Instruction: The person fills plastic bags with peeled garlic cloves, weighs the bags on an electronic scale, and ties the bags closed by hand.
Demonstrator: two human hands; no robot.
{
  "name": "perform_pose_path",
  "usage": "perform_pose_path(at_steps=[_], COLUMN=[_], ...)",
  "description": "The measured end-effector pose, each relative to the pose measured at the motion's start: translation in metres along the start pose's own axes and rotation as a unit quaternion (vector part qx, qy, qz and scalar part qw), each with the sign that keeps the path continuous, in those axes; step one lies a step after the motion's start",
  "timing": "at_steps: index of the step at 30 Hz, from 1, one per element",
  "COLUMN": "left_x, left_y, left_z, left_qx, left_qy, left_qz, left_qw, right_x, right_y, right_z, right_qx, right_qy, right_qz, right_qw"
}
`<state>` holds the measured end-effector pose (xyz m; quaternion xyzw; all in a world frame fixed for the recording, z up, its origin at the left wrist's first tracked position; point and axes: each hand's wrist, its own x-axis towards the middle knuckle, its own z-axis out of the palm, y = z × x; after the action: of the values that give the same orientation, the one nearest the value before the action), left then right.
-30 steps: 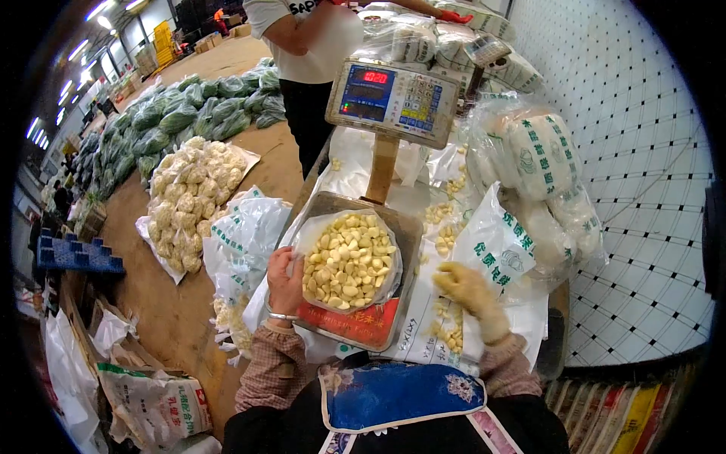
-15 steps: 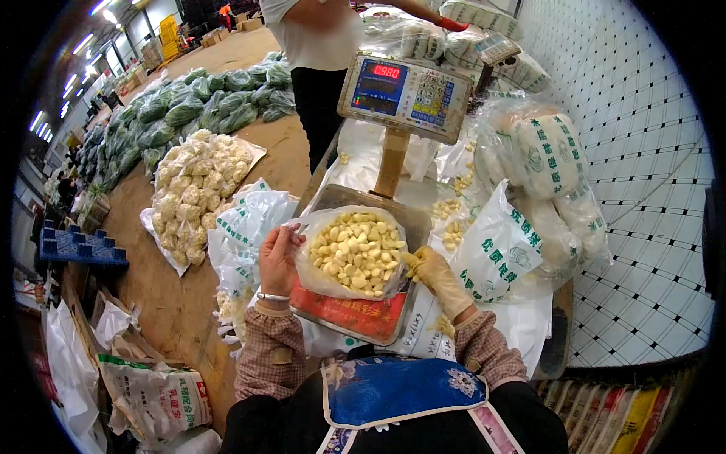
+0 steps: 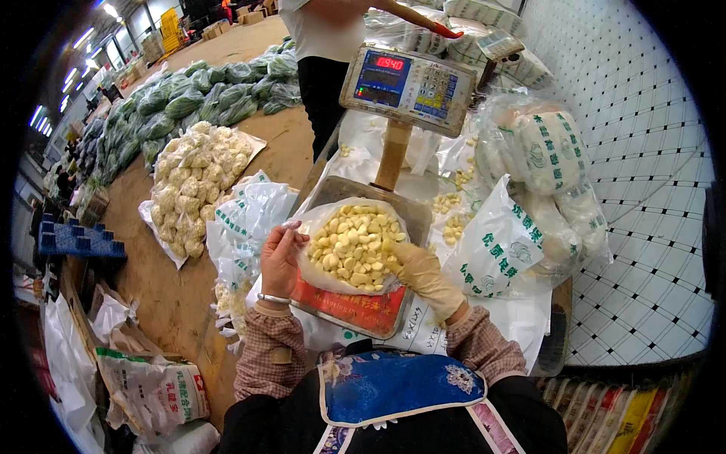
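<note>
An open clear plastic bag [image 3: 306, 261] full of pale peeled cloves [image 3: 352, 246] rests on the pan of a weighing scale [image 3: 418, 216]. The scale's display [image 3: 390, 63] glows red and seems to read 0.940. My bare left hand [image 3: 281, 261] pinches the bag's left rim. Over the bag's right side is my right hand [image 3: 425, 276], in a pale glove, its fingertips among the cloves; whether they grip any is hidden. A red label [image 3: 352, 303] shows on the pan's front.
White printed bags [image 3: 495, 246] stand right of the scale, with loose cloves [image 3: 452, 227] beside them. Stacked filled bags [image 3: 556, 155] lie behind. Bagged pale produce [image 3: 193, 185] and green bundles [image 3: 227, 87] cover the floor at left. A co-worker [image 3: 324, 45] stands beyond the table.
My right hand has moved left from the bag's edge onto the cloves. The display has gone from 0.980 to about 0.940. The co-worker appears slightly further right.
</note>
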<state>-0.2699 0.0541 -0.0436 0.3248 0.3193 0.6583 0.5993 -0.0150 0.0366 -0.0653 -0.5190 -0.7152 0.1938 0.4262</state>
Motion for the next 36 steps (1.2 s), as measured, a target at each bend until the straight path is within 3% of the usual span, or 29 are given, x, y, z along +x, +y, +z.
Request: perform_pose_path(at_steps=[2,3,7,9,11,13,14,16,17,19,20,21,22,25,27,36], left_x=[-0.001,-0.001,-0.004,-0.007,-0.008,-0.007,-0.007,-0.009,-0.011,-0.01,-0.012,-0.013,-0.011,-0.012,0.0,0.015], left_y=[-0.002,-0.004,-0.005,-0.003,-0.004,-0.004,-0.003,-0.002,0.0,-0.002,-0.002,-0.004,-0.007,0.003,-0.002,0.013], left_z=[-0.005,-0.007,-0.012,-0.01,-0.009,-0.008,-0.007,-0.006,-0.006,-0.014,-0.013,-0.015,-0.015,0.01,0.009,0.0], left_qx=[-0.006,-0.006,0.004,-0.005,0.005,0.015,0.03,0.043,0.076,0.128,0.118,0.104,0.091,-0.002,-0.024,-0.124], left_qy=[-0.02,-0.016,-0.005,-0.002,0.014,0.024,0.02,0.015,0.03,0.015,0.023,0.01,0.0,-0.021,-0.044,-0.015], left_qz=[0.014,0.017,0.01,-0.005,-0.003,-0.002,-0.001,0.002,-0.011,0.0,-0.005,0.002,0.006,-0.02,-0.017,0.014], left_qw=[1.0,1.0,1.0,1.0,1.0,1.0,0.999,0.999,0.997,0.992,0.993,0.995,0.996,1.0,0.999,0.992], right_x=[0.003,0.002,0.015,0.036,0.065,0.09,0.1,0.113,0.111,0.099,0.09,0.072,0.051,0.008,-0.006,0.013], right_y=[-0.002,-0.003,0.0,-0.022,-0.043,-0.056,-0.069,-0.091,-0.08,-0.047,-0.051,-0.052,-0.002,0.037,0.056,0.029], right_z=[0.003,0.007,0.016,0.007,0.004,0.014,0.01,0.002,-0.002,-0.024,-0.037,-0.048,-0.033,-0.016,-0.004,-0.025], right_qx=[-0.135,-0.105,-0.173,-0.312,-0.23,0.081,0.079,0.282,0.28,-0.045,-0.07,-0.093,-0.225,-0.129,0.166,0.354], right_qy=[-0.199,-0.155,-0.212,-0.327,-0.286,-0.145,-0.145,-0.044,-0.043,-0.091,-0.137,-0.181,-0.257,-0.278,-0.22,-0.054], right_qz=[-0.017,-0.054,-0.023,0.065,0.017,-0.045,-0.046,-0.033,-0.038,-0.004,0.081,0.167,0.277,0.304,0.37,0.329], right_qw=[0.971,0.981,0.962,0.89,0.93,0.985,0.985,0.958,0.958,0.995,0.985,0.965,0.898,0.902,0.887,0.874])
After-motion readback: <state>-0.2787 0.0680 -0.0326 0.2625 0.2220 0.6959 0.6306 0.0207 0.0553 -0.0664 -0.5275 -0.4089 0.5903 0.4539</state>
